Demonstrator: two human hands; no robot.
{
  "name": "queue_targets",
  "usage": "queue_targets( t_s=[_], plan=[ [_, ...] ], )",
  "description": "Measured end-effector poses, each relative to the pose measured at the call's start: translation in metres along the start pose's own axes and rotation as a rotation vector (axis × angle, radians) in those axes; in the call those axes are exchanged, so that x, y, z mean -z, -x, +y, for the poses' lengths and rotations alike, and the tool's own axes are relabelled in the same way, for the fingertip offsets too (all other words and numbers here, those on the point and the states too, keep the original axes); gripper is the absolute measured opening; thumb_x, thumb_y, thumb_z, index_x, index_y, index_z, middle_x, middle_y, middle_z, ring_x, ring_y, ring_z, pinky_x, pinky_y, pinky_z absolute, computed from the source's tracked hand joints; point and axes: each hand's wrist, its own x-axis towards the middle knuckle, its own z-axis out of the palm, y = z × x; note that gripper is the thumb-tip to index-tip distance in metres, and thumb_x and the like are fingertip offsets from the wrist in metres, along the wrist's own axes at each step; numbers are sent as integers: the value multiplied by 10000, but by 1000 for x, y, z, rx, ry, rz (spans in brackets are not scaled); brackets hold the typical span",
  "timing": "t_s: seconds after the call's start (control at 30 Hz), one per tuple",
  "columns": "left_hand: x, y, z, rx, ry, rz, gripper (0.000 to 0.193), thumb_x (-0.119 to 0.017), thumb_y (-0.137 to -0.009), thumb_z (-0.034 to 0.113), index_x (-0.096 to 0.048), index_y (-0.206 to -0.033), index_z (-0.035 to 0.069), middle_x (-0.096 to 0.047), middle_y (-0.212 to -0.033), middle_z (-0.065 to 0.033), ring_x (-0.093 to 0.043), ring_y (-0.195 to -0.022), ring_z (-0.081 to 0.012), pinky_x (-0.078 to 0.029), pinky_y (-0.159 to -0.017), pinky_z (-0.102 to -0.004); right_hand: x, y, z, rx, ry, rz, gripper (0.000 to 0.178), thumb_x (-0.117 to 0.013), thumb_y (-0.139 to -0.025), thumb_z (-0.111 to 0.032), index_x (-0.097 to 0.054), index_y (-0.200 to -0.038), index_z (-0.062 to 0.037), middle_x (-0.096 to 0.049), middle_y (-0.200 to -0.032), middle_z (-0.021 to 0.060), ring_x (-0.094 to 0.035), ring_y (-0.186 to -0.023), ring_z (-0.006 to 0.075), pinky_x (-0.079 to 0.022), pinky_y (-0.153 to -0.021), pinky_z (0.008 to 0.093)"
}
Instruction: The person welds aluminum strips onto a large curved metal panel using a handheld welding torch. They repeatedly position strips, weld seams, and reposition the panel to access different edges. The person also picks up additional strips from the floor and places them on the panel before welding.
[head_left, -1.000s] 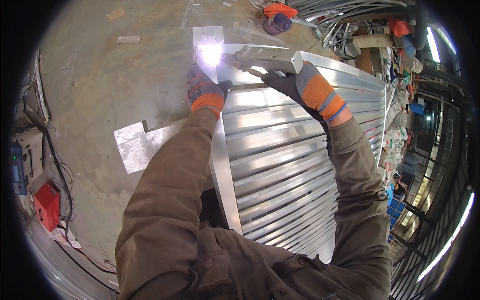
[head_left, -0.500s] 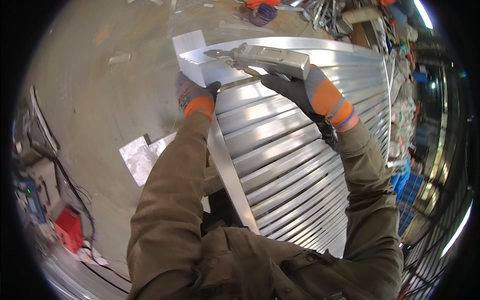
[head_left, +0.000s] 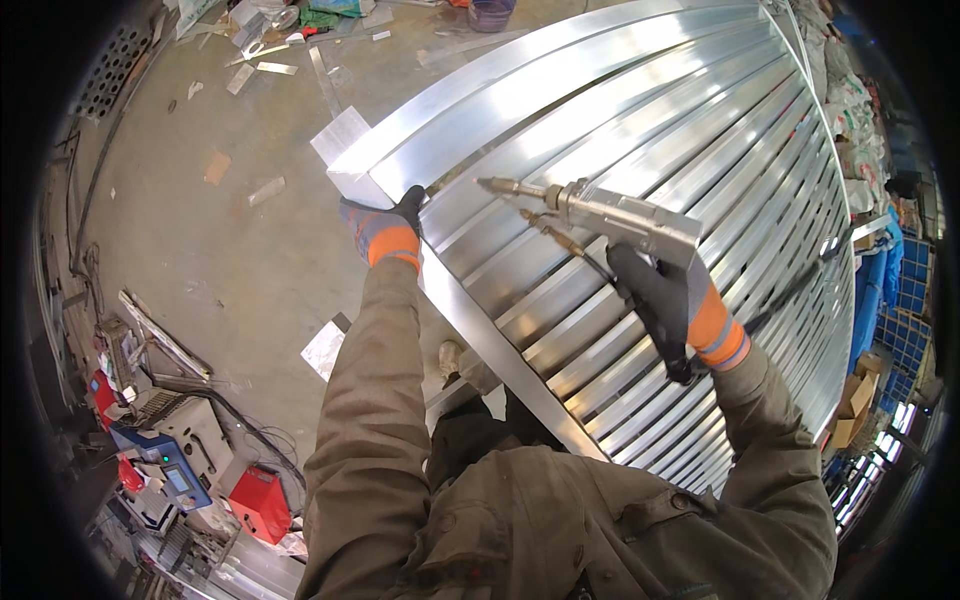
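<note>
A large slatted panel of shiny silvery metal (head_left: 480, 322) stretches from the middle to the far right, with long parallel bars fixed to an end rail. At its left corner, my gloved left hand (head_left: 385, 230) is closed around the rail, thumb lying on the upper side. My gloved right hand (head_left: 672, 305) is wrapped round the handle of a silver welding gun (head_left: 628, 215). The gun's pointed nozzle faces left, above the bars and apart from the corner. A thin brass-ended tube (head_left: 552, 232) runs beneath the gun, and a dark cable trails off behind my right hand.
A flat metal plate (head_left: 338, 135) juts out beyond the panel's left corner. On the left stand a blue machine with a screen (head_left: 180, 480) and a red box (head_left: 262, 503), with cables on the floor. Scraps lie at the far left; sacks (head_left: 850, 130) line the right side.
The welding gun has moved away from the panel's corner, back toward me and to the right. My left hand stays at the corner. The whole view has shifted, showing more floor on the left.
</note>
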Motion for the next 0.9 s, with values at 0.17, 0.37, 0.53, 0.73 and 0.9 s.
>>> queue_targets(
  t_s=[0.17,0.37,0.53,0.73,0.9],
  plan=[
    [-8,-12,-6,70,-105,0,1181,-1065,-680,333,-415,-1607,0,-641,-1498,-245,-645,-1376,-379,-521,-1163,-451,-34,-23,23,220,-22,-76,391,-784,-1063,-229,-726,-1386,-17,-779,-1079,89,-728,-959,131,-596,-819,327],
    [-12,-14,-19,-105,-127,73,1111,-1068,-677,346,-451,-1541,20,-664,-1467,-237,-667,-1336,-394,-543,-1136,-467,-63,-87,22,309,-216,-79,432,-821,-1027,-290,-748,-1356,-21,-804,-1249,156,-775,-1132,210,-605,-955,374],
    [-15,-15,-21,-66,-220,112,1085,-1053,-699,343,-449,-1538,12,-662,-1472,-239,-665,-1348,-393,-536,-1142,-464,-66,-122,28,306,-155,-181,452,-802,-1005,-366,-782,-1349,-73,-817,-1225,145,-775,-1157,253,-595,-979,374],
    [-14,-18,-24,-88,-128,86,1050,-1055,-714,362,-466,-1514,24,-648,-1469,-224,-640,-1370,-389,-516,-1151,-455,-75,-147,31,415,-62,-196,458,-786,-1007,-399,-783,-1367,-116,-821,-1237,141,-778,-1154,273,-594,-984,374],
    [-15,-21,-26,-110,-217,99,1057,-1059,-700,372,-469,-1492,-5,-662,-1443,-247,-659,-1349,-396,-536,-1133,-456,-71,-156,36,187,29,-245,508,-779,-987,-503,-799,-1340,-138,-839,-1136,159,-798,-1036,342,-615,-917,420]
  ],
)
